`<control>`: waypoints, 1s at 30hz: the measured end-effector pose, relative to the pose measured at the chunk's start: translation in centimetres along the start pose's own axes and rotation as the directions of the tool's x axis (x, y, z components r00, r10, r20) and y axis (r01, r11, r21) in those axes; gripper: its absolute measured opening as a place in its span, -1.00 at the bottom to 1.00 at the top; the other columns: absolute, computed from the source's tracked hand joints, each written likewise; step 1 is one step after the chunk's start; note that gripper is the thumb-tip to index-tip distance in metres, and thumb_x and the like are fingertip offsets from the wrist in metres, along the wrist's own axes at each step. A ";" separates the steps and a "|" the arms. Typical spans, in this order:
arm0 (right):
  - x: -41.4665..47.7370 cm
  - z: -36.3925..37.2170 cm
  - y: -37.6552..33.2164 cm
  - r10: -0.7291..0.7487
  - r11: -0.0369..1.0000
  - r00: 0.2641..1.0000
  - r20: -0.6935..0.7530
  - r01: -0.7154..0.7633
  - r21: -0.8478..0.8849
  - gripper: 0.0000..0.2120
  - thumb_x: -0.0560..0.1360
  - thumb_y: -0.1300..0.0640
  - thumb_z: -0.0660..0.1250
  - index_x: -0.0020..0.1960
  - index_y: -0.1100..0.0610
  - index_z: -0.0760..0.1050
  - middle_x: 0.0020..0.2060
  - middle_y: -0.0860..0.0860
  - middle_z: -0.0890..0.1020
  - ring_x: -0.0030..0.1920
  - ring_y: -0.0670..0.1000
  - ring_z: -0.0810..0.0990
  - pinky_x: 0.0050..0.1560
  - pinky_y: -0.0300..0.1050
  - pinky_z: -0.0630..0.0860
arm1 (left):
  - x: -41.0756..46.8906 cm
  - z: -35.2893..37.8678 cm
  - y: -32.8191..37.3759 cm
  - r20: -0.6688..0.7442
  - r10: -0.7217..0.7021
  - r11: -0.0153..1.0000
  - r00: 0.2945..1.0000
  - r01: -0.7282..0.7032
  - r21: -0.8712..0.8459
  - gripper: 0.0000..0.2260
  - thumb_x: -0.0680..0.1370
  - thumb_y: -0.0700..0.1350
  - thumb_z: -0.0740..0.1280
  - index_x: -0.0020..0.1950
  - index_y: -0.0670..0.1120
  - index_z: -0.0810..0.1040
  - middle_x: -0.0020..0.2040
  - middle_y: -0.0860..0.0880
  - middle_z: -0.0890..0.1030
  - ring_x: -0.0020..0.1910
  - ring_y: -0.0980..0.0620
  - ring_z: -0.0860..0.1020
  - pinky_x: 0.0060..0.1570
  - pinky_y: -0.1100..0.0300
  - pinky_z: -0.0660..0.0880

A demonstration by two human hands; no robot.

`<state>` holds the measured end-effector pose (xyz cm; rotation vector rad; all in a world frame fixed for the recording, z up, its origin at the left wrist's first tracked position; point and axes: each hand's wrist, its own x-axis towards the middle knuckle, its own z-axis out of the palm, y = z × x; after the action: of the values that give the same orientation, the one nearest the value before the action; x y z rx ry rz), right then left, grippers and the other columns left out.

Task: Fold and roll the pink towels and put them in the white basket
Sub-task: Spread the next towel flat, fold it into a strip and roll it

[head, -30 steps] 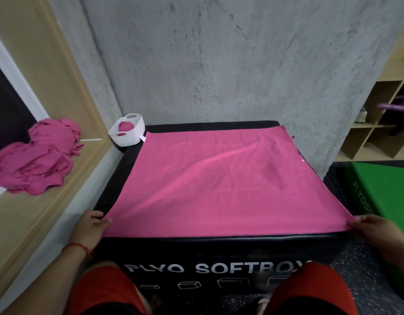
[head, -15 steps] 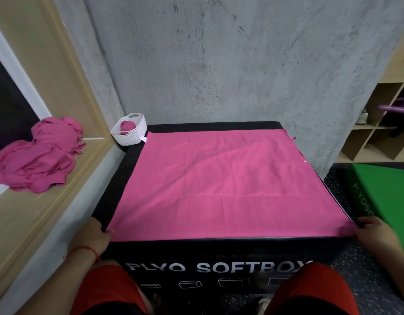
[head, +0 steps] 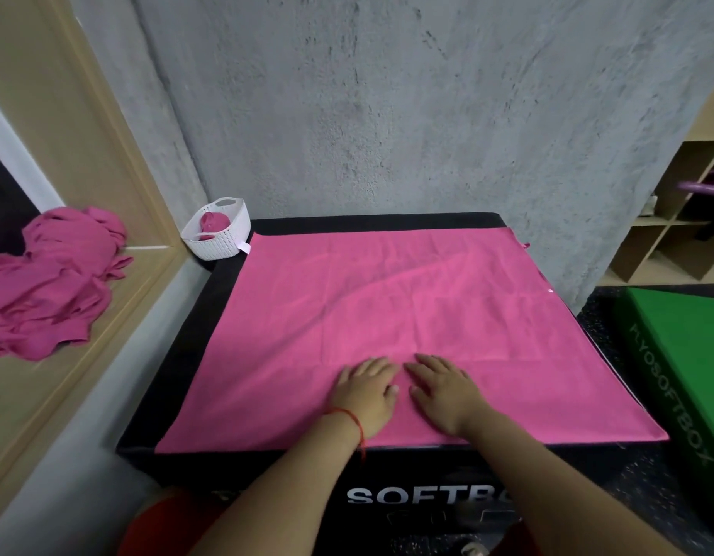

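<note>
Towel (head: 407,315) lay spread flat over the black box (head: 194,355), near edge along the box's front rim. Half a second earlier each hand was at a near corner of the cloth; both had since let go and come to the middle. Left hand (head: 365,395) and right hand (head: 443,395) rested side by side, palms down, fingers straight, pressing the towel and gripping nothing. A diagonal crease remained across the centre. Judgement: stretching-out was finished and smoothing was in hand; no fold had begun. Basket (head: 216,234) stood at the box's far left corner, one pink roll (head: 210,224) inside. A heap (head: 50,282) of unfolded towels waited on the left ledge.
</note>
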<state>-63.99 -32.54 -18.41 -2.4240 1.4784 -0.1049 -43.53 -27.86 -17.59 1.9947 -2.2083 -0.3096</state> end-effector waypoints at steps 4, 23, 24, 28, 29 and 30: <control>0.6 -1.3 5.0 0.227 0.972 0.974 -0.006 -0.227 -0.060 -0.35 0.61 -0.47 -0.06 0.66 -0.36 -0.04 0.69 -0.27 -0.03 0.70 0.08 -0.04 0.58 0.31 0.06 | 2.2 -1.7 -10.6 -0.039 -0.376 0.924 0.926 0.378 0.067 -0.49 0.68 0.23 0.03 0.64 0.22 0.15 0.67 0.17 0.13 0.63 -0.01 0.11 0.51 -0.23 0.15; 13.9 -3.7 9.5 0.431 0.894 0.900 -0.068 -0.436 -0.105 -0.24 0.48 -0.62 -0.20 0.62 -0.45 -0.20 0.70 -0.22 -0.11 0.69 0.21 -0.13 0.53 0.52 -0.05 | 15.0 -6.7 -24.9 0.019 -0.622 0.782 0.782 0.623 -0.018 -0.48 0.69 0.24 -0.07 0.66 0.29 -0.03 0.71 0.13 -0.05 0.68 -0.11 -0.07 0.54 -0.38 -0.05; 14.2 -3.8 9.6 0.447 0.884 0.891 -0.079 -0.454 -0.109 -0.23 0.48 -0.63 -0.22 0.63 -0.43 -0.20 0.70 -0.20 -0.11 0.69 0.23 -0.12 0.52 0.53 -0.03 | 15.8 -7.1 -25.5 0.052 -0.630 0.775 0.775 0.631 -0.015 -0.48 0.69 0.24 -0.06 0.66 0.30 -0.06 0.71 0.12 -0.08 0.68 -0.13 -0.10 0.54 -0.39 -0.07; 15.0 -3.3 9.2 0.457 0.875 0.879 -0.140 -0.472 -0.109 -0.21 0.48 -0.61 -0.26 0.65 -0.36 -0.18 0.71 -0.17 -0.08 0.69 0.23 -0.08 0.51 0.54 0.01 | 17.0 -8.7 -28.1 -0.073 -0.719 0.695 0.691 0.716 -0.068 -0.41 0.63 0.26 0.22 0.59 0.01 0.30 0.58 -0.13 0.28 0.54 -0.24 0.26 0.41 -0.29 0.29; 15.0 -3.2 9.2 0.455 0.876 0.879 -0.142 -0.470 -0.108 -0.21 0.49 -0.61 -0.26 0.66 -0.35 -0.18 0.71 -0.17 -0.08 0.69 0.23 -0.08 0.51 0.54 0.01 | 17.0 -9.1 -29.5 -0.127 -0.756 0.654 0.643 0.751 -0.091 -0.40 0.61 0.23 0.29 0.53 -0.11 0.38 0.50 -0.21 0.36 0.46 -0.28 0.34 0.35 -0.25 0.38; 14.9 -3.1 9.3 0.457 0.875 0.878 -0.141 -0.472 -0.107 -0.21 0.50 -0.60 -0.25 0.66 -0.35 -0.18 0.71 -0.16 -0.08 0.69 0.23 -0.08 0.51 0.54 0.00 | 16.9 -9.5 -30.7 -0.151 -0.773 0.632 0.617 0.770 -0.090 -0.42 0.60 0.20 0.33 0.46 -0.19 0.44 0.44 -0.27 0.42 0.41 -0.31 0.40 0.30 -0.22 0.43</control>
<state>-65.65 -50.24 -19.50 -2.1112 2.1442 -0.0324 -13.35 -48.06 -16.61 2.7360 -1.0955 -0.2156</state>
